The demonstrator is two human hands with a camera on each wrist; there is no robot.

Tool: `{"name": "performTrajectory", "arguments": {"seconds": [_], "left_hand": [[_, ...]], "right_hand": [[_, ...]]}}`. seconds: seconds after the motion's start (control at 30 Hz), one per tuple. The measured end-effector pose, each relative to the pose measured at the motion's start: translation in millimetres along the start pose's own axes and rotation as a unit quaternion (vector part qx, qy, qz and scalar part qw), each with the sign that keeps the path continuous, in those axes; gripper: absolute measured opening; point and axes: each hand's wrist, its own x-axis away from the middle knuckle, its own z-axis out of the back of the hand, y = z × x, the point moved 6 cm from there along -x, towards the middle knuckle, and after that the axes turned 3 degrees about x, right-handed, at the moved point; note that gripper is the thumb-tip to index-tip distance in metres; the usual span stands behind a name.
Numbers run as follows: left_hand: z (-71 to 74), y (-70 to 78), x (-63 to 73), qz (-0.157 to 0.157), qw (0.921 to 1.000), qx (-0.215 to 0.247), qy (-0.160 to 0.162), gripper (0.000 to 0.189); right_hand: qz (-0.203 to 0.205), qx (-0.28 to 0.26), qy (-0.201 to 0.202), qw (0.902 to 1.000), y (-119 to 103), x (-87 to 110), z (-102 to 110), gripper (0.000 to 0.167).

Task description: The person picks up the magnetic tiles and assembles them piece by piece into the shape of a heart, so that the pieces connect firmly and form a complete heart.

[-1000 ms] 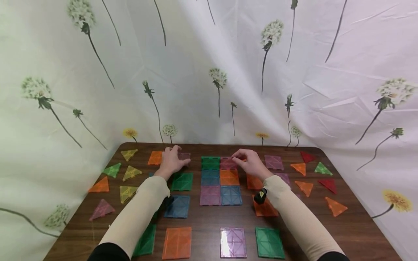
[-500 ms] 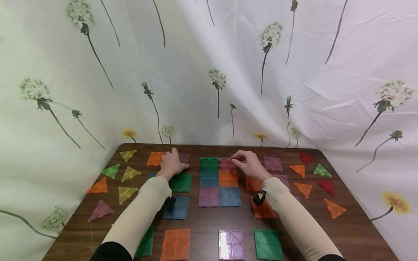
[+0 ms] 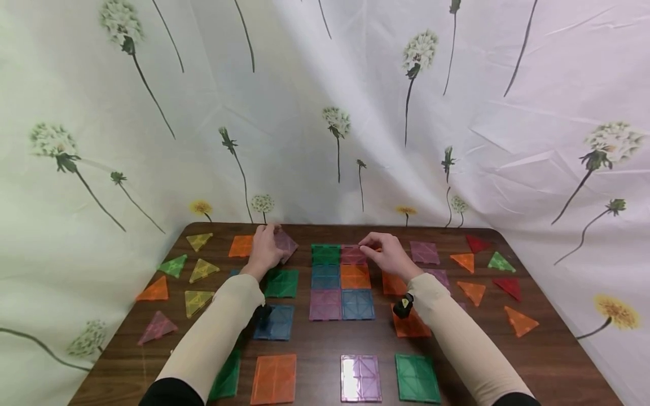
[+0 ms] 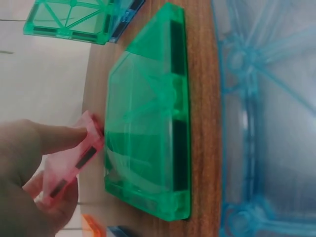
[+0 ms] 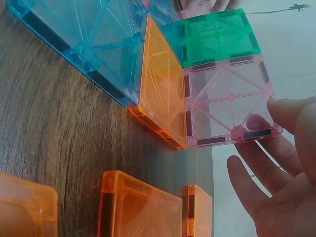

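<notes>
My left hand [image 3: 265, 251] pinches a pinkish-purple square magnetic tile [image 3: 286, 246] between thumb and fingers near the table's far edge. In the left wrist view this tile [image 4: 64, 165] is tilted beside a green square tile [image 4: 143, 123]. With thumb and fingers, my right hand [image 3: 390, 256] grips the outer edge of a pink square tile [image 5: 227, 101]. That tile stands up beside an upright green tile [image 5: 219, 37], at the far end of a flat two-wide block. The block holds an orange tile [image 3: 355, 277], a blue tile [image 3: 325, 277], and a purple and a blue one nearer.
Loose square tiles flank the block, including a blue tile [image 3: 274, 322] and an orange tile [image 3: 410, 324]. A purple tile [image 3: 360, 378] and a green tile [image 3: 418, 378] lie in front. Triangles, such as a yellow triangle [image 3: 204, 270] and a red triangle [image 3: 508, 287], line both sides.
The left hand has closed on the purplish tile and turned it from lying flat to tilted, raising it slightly. The right hand stays at the pink tile's edge.
</notes>
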Motion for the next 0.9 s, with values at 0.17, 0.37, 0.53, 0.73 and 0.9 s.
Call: {"name": "performTrajectory", "arguments": {"seconds": [0.17,0.37,0.53,0.73,0.9], "left_hand": [[4.5,0.5,1.3,-0.026,0.9993,0.013,0.021,0.064],[8.8,7.5,3.8,-0.048,0.9975,0.027,0.045,0.041],[12.2,14.6,8.9,-0.053,0.9966,0.041,0.047,0.03],[16.2,24.1,15.3,-0.07,0.9943,0.057,0.057,0.027],[20.1,34.7,24.9,-0.089,0.993,0.06,0.051,0.027]], "right_hand": [[-0.004,-0.003,-0.003,1.0,1.4,1.9,-2.1,0.01],[0.004,0.001,0.006,1.0,1.4,0.7,0.1,0.01],[0.005,0.003,0.003,1.0,1.6,-0.2,0.0,0.01],[0.013,0.004,0.004,0.9999,1.5,-1.5,-0.2,0.009],[0.008,0.006,0.005,0.9999,1.6,-2.8,-0.8,0.009]]}}
